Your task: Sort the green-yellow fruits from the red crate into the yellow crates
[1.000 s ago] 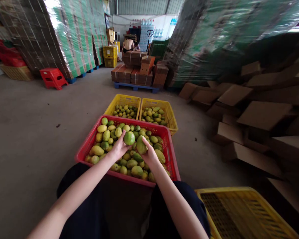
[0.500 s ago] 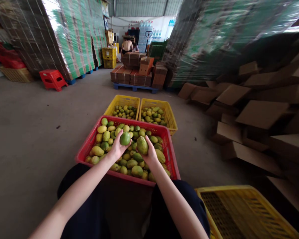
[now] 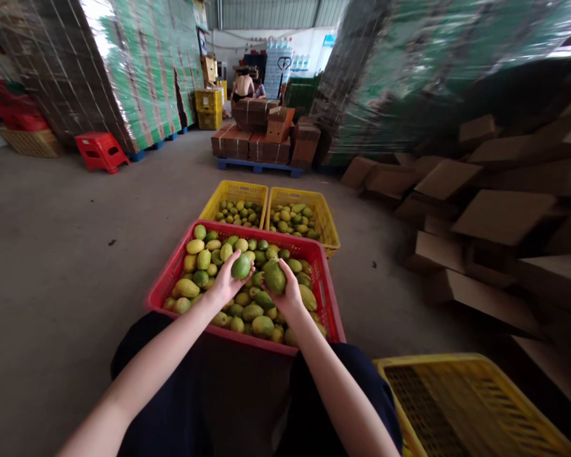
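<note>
My left hand (image 3: 226, 284) is closed around a round, smooth green lemon (image 3: 240, 266), held over the red crate. Beside it, my right hand (image 3: 290, 292) grips a larger, rougher green lemon (image 3: 275, 277); the fingers under it are partly hidden. A narrow gap separates the two fruits. Below both hands stands the red plastic crate (image 3: 334, 311), holding many yellow and green lemons (image 3: 252, 312). Just beyond its far side, a left yellow crate (image 3: 210, 202) and a right yellow crate (image 3: 330, 219) hold more lemons.
At the lower right is another yellow crate (image 3: 428, 362). Cardboard boxes (image 3: 499, 216) lie heaped along the right. Farther off are a red stool (image 3: 102, 151), a blue pallet (image 3: 257, 167) with stacked cartons, wrapped stacks (image 3: 147, 82) and a person's back (image 3: 243, 86).
My right hand has turned its lemon slightly, so a darker, greener side shows. The left hand keeps its green lemon almost in place.
</note>
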Demonstrator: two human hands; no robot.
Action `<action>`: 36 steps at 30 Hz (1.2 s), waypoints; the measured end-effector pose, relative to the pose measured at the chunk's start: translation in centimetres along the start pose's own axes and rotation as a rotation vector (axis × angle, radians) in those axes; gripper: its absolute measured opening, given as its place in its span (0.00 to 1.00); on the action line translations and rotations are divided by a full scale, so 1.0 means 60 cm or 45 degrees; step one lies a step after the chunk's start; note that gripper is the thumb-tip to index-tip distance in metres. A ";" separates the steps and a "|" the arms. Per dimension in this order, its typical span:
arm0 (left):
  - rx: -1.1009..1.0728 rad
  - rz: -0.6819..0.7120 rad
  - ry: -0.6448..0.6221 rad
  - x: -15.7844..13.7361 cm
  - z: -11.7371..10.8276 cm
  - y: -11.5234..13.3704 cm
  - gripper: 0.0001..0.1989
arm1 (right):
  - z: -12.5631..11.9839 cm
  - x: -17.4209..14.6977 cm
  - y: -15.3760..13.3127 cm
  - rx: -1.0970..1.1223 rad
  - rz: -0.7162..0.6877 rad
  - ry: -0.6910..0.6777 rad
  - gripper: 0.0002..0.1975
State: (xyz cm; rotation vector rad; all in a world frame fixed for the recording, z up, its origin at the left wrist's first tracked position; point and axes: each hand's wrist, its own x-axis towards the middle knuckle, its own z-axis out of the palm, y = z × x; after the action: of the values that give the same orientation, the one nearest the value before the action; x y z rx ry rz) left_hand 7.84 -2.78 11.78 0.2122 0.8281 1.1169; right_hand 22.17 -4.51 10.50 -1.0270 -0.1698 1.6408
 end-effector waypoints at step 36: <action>-0.037 0.020 0.144 0.010 -0.014 -0.011 0.03 | -0.008 0.017 0.011 -0.132 -0.037 0.014 0.06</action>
State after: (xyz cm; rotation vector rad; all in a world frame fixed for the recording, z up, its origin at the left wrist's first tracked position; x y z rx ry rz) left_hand 7.86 -2.73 10.56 0.1319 0.9114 1.1632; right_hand 22.04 -4.08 9.28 -1.1063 -0.2638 1.6133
